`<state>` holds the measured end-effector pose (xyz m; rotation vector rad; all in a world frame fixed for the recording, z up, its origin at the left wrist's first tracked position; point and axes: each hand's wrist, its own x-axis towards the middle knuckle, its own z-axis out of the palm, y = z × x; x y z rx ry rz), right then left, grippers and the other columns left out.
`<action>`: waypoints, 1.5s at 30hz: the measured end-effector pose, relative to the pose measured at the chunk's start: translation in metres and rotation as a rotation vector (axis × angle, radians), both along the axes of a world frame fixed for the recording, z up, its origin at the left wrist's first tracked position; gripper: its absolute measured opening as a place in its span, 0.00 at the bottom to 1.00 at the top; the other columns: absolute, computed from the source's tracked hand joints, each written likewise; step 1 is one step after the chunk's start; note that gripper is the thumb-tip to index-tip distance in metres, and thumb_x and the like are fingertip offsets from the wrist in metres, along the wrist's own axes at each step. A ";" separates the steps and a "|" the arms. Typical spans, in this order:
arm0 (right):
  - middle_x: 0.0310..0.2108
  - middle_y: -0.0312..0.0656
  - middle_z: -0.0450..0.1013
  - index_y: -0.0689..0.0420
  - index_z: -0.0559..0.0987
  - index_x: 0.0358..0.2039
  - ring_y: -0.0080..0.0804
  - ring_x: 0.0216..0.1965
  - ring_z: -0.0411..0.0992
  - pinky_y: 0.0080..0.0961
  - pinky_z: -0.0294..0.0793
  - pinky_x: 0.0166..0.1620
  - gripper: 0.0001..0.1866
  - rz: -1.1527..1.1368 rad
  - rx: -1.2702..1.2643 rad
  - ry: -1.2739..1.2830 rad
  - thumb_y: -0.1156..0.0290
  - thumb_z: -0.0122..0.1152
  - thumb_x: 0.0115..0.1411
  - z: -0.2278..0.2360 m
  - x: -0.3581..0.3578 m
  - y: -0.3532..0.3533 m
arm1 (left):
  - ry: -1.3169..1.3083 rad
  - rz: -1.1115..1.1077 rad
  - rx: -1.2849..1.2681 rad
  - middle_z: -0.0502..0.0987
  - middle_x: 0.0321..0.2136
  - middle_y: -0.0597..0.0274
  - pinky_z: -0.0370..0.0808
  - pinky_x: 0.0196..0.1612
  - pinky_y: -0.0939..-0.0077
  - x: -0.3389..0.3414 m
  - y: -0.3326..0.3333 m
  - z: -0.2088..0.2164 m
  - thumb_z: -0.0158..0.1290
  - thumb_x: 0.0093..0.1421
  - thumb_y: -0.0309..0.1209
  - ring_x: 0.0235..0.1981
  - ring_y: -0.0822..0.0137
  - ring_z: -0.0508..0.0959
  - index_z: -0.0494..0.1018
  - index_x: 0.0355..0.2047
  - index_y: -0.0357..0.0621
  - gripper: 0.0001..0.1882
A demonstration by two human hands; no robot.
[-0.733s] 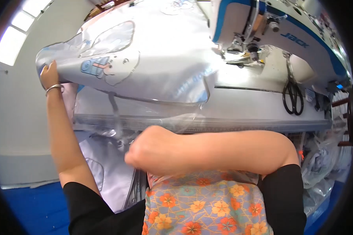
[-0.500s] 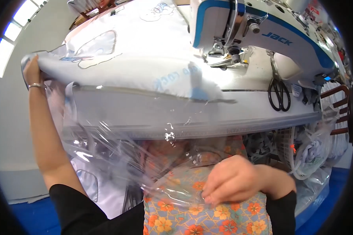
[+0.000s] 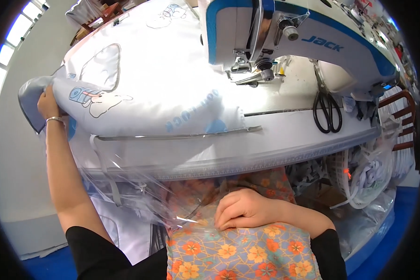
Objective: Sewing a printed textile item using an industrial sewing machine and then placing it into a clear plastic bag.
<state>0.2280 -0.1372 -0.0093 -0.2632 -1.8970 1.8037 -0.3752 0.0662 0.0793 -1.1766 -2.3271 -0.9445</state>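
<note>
White fabric (image 3: pixel 144 100) with cartoon prints and a grey-edged patch lies over the sewing table, its left part folded and raised. My left hand (image 3: pixel 48 103) is closed on its edge at the far left, with the fingers partly behind the cloth. A clear plastic sheet (image 3: pixel 140 186) hangs over the table's front edge toward my lap. Along its upper side runs a narrow grey strip (image 3: pixel 182 137), next to the fabric. Low in the middle, my right hand (image 3: pixel 242 208) pinches the near edge of the plastic sheet, above the flowered apron (image 3: pixel 238 254).
A white and blue sewing machine (image 3: pixel 298 42) stands at the upper right, its needle area lit. Black-handled scissors (image 3: pixel 328 112) lie to its right. A measuring scale (image 3: pixel 266 164) runs along the table's front edge. Below at right hangs a white basket (image 3: pixel 341 179) with scraps.
My right hand has moved left and slightly up with the plastic edge. My left hand is lower and a little further right, and the cloth's raised corner shows more. The whole view has shifted somewhat.
</note>
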 end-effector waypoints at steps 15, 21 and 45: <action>0.34 0.39 0.78 0.58 0.82 0.31 0.38 0.40 0.76 0.33 0.76 0.45 0.05 -0.216 0.245 -0.052 0.77 0.68 0.52 -0.013 0.001 0.039 | 0.439 -1.131 -0.252 0.75 0.49 0.43 0.66 0.62 0.56 0.350 -0.069 -0.011 0.56 0.54 0.25 0.55 0.48 0.73 0.75 0.43 0.34 0.16; 0.35 0.40 0.75 0.59 0.80 0.32 0.41 0.41 0.74 0.35 0.75 0.44 0.10 -0.227 0.467 -0.074 0.80 0.65 0.46 -0.006 -0.001 0.031 | 0.227 -1.385 -0.229 0.73 0.51 0.49 0.67 0.58 0.59 0.428 -0.076 -0.085 0.56 0.54 0.26 0.54 0.52 0.72 0.72 0.50 0.31 0.22; 0.30 0.34 0.73 0.54 0.84 0.30 0.36 0.34 0.73 0.31 0.75 0.38 0.13 -0.557 0.741 -0.246 0.78 0.66 0.40 -0.017 0.017 0.055 | 0.278 -1.324 -0.338 0.70 0.48 0.51 0.61 0.61 0.49 0.426 -0.053 -0.096 0.54 0.59 0.37 0.56 0.55 0.68 0.78 0.45 0.43 0.17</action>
